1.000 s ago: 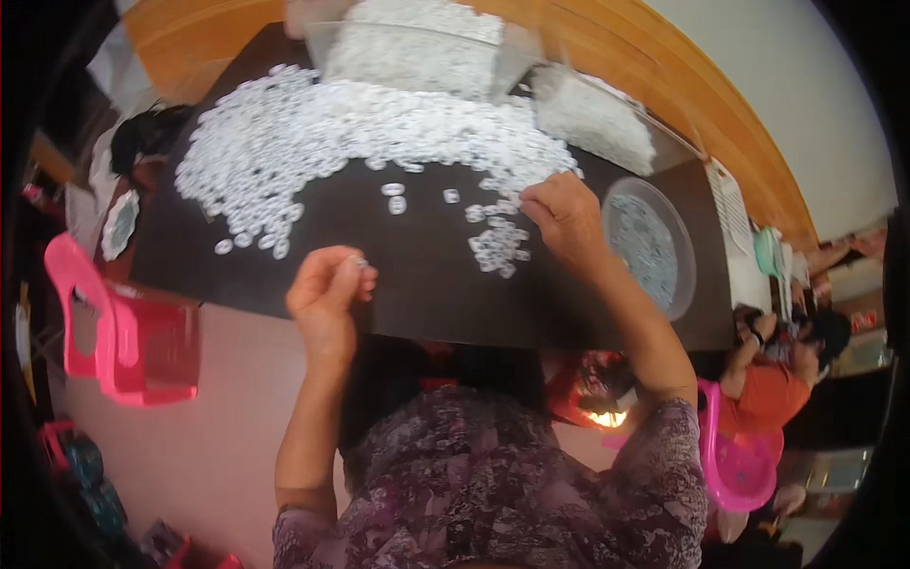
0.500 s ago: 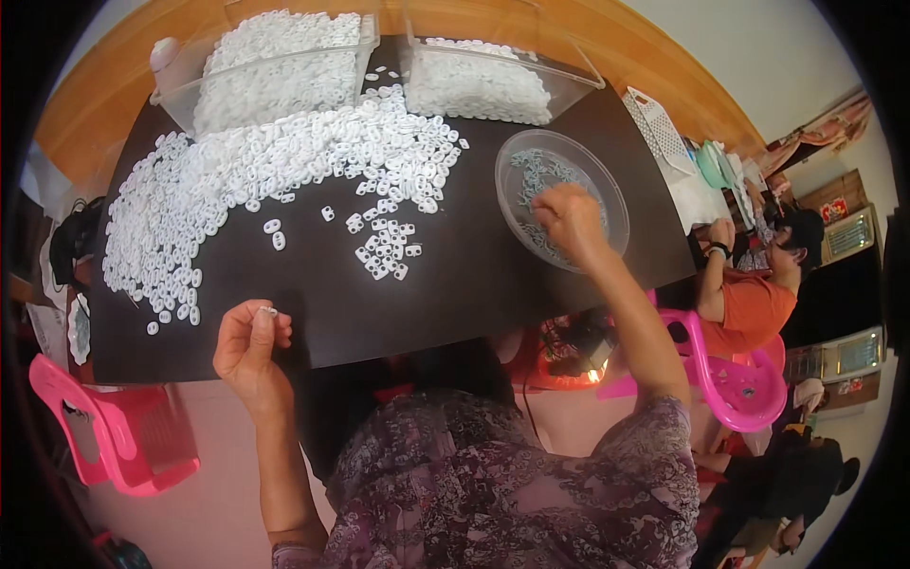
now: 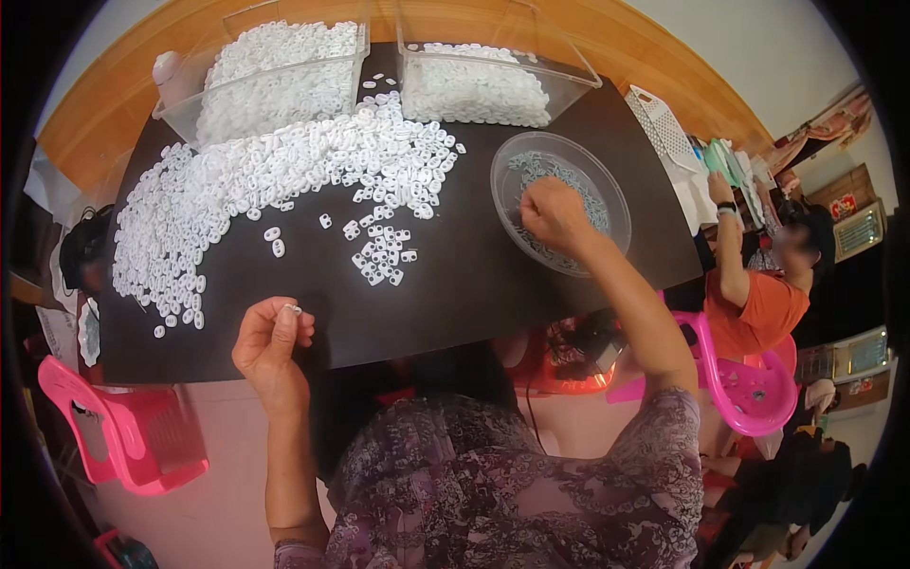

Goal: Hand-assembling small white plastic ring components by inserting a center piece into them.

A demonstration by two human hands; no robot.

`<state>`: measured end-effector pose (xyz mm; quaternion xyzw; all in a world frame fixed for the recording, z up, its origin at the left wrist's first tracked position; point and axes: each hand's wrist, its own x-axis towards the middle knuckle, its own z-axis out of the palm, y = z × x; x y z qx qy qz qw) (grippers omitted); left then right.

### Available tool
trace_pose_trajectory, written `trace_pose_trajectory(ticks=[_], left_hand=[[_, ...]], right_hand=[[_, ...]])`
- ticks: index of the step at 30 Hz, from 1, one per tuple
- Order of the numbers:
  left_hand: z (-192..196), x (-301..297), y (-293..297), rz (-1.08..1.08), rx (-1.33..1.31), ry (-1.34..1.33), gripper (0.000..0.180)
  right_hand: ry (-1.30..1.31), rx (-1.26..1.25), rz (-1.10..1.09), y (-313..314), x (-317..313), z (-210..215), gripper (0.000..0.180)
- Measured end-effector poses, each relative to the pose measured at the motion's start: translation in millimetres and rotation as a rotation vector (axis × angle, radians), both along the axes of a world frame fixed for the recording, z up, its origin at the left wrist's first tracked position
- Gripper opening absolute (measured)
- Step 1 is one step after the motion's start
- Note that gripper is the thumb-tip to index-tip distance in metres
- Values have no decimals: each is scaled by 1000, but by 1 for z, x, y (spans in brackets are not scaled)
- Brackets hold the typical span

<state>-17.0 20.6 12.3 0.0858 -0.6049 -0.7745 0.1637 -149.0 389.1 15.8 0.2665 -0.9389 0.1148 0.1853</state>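
Note:
My left hand (image 3: 271,339) is over the table's near edge, with thumb and fingers pinched on a small white piece (image 3: 294,309). Inside the rim of a round clear dish (image 3: 621,237), my right hand (image 3: 554,216) is closed, its fingertips turned down and hidden. Tiny slender grey-blue pieces (image 3: 588,190) lie in that dish; they look like screws, but are too small to be sure. A wide heap of white oval two-hole pieces (image 3: 313,156) spreads across the dark table. Between my hands is a small cluster of white pieces with dark holes (image 3: 381,254).
Two clear bins (image 3: 270,81) (image 3: 474,87) of white pieces stand at the back. A white perforated basket (image 3: 661,128) is at the table's right. Beyond it sits a person in an orange shirt (image 3: 754,308). Pink plastic chairs (image 3: 142,427) (image 3: 749,389) flank me.
My right hand has shifted slightly left within the dish and its fingers look more curled. My left hand keeps its pinch. The person at right has reached an arm farther forward.

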Motion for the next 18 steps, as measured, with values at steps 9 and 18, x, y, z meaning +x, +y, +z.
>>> trace_pose_trajectory(ticks=[9,18], left_hand=[[2,-2,12,-42,30,-11,11],[10,-20,31,-75,92,-18,8]], right_hand=[[-603,-666,-333,-2,22,39,16],[-811,-777,-29,-92,33,53,11]])
